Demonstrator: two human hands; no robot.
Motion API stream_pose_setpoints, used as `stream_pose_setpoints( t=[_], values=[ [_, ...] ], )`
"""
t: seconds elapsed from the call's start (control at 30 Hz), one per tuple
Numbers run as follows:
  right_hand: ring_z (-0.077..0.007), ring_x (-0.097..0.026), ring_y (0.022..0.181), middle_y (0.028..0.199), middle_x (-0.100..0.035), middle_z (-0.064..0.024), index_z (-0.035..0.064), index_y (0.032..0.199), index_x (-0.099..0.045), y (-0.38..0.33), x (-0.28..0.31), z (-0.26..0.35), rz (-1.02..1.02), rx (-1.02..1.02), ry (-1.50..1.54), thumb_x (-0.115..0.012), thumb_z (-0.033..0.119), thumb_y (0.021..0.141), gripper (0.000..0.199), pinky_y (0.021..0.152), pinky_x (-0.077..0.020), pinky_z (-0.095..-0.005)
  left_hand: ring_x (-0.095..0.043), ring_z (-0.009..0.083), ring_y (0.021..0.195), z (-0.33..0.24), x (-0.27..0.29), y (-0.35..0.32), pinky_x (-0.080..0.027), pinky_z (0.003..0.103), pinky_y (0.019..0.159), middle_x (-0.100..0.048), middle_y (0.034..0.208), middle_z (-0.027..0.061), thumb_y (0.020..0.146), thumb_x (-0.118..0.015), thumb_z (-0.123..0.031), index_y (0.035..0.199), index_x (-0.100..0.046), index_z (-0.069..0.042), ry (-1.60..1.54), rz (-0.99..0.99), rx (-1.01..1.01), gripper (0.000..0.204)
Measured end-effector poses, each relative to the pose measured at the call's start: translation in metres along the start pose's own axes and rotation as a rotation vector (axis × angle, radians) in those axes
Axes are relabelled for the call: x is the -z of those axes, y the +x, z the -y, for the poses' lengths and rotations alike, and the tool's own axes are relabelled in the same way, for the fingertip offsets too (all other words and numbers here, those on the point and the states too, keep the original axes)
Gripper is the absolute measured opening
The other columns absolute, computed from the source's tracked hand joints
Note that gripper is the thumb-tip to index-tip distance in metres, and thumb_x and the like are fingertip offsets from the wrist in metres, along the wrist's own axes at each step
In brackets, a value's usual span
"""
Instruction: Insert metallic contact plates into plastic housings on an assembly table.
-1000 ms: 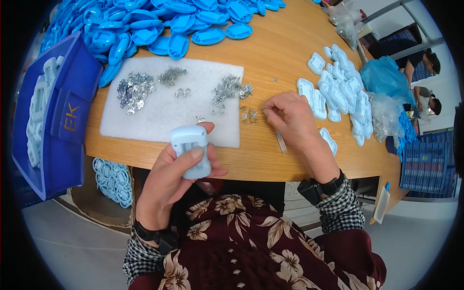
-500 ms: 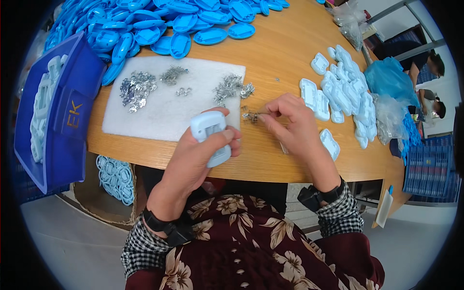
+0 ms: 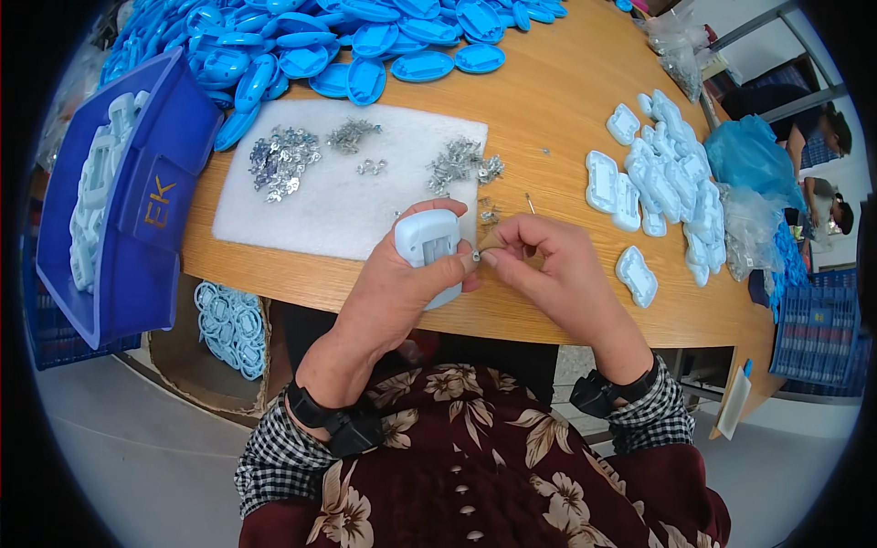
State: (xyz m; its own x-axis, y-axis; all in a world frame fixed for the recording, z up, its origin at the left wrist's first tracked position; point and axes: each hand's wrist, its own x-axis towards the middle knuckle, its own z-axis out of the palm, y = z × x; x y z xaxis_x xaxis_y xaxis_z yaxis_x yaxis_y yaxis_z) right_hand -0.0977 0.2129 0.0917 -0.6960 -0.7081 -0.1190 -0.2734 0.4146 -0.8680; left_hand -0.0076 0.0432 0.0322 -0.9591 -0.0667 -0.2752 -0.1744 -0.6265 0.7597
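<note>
My left hand [image 3: 393, 283] is closed around a light blue plastic casing [image 3: 416, 233], whose rectangular recess faces up. Close beside it, my right hand [image 3: 553, 269] pinches a tiny metal part [image 3: 476, 257] between thumb and fingertips, near my left thumb; its exact shape is too small to tell. Just beyond my right fingers, a few loose metal pieces [image 3: 490, 213] lie on the wooden table [image 3: 548, 100]. A white padded sheet [image 3: 375, 215] in front of my hands carries separate heaps of small metal parts [image 3: 286, 163].
A blue plastic bin [image 3: 137, 265] with pale casings stands at the left. Blue oval shells [image 3: 365, 80] are piled at the back. More light blue casings [image 3: 658, 178] lie right, near plastic bags [image 3: 751, 224]. Below the table, a cardboard box [image 3: 196, 365] holds light blue rings. Other people [image 3: 827, 132] are at far right.
My right hand has drawn back from the loose metal pieces to the casing, with a tiny metal part in its fingertips. The view has shifted slightly; my left hand keeps its hold.
</note>
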Motion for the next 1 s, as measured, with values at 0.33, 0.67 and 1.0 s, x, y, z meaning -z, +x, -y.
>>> stream_pose_setpoints(
  t=[0.33,0.67,1.0],
  values=[
    [-0.006,-0.05,0.077,0.083,-0.058,0.0029,0.0008,0.102,-0.061,0.006,-0.012,-0.004,0.024,-0.027,0.295,-0.064,0.013,0.096,0.013,0.071,-0.0432,-0.0233,-0.067,0.0219,0.079,-0.004,0.016,-0.009,-0.06,0.042,0.073,-0.064,0.093,0.0122,0.105,-0.044,-0.045,0.138,-0.046,-0.005,-0.251,0.092,0.135,0.052],
    [-0.0281,-0.061,0.074,0.078,-0.061,-0.0079,0.0071,0.099,-0.062,0.021,-0.024,0.006,-0.063,0.535,-0.324,-0.067,0.011,0.089,0.012,0.071,-0.0434,-0.0393,-0.07,0.0224,0.08,-0.004,0.02,-0.01,-0.063,0.044,0.07,-0.068,0.096,0.0119,0.106,-0.019,-0.057,0.14,-0.047,-0.006,-0.387,0.155,0.177,0.068],
    [-0.0301,-0.058,0.073,0.076,-0.058,-0.0084,0.0069,0.102,-0.063,0.025,-0.029,-0.004,-0.062,0.512,-0.371,-0.068,0.012,0.088,0.016,0.071,-0.0425,-0.0411,-0.069,0.0221,0.078,-0.004,0.018,-0.012,-0.063,0.044,0.067,-0.066,0.091,0.0108,0.108,-0.018,-0.053,0.136,-0.048,-0.006,-0.346,0.127,0.224,0.063]
  ],
)
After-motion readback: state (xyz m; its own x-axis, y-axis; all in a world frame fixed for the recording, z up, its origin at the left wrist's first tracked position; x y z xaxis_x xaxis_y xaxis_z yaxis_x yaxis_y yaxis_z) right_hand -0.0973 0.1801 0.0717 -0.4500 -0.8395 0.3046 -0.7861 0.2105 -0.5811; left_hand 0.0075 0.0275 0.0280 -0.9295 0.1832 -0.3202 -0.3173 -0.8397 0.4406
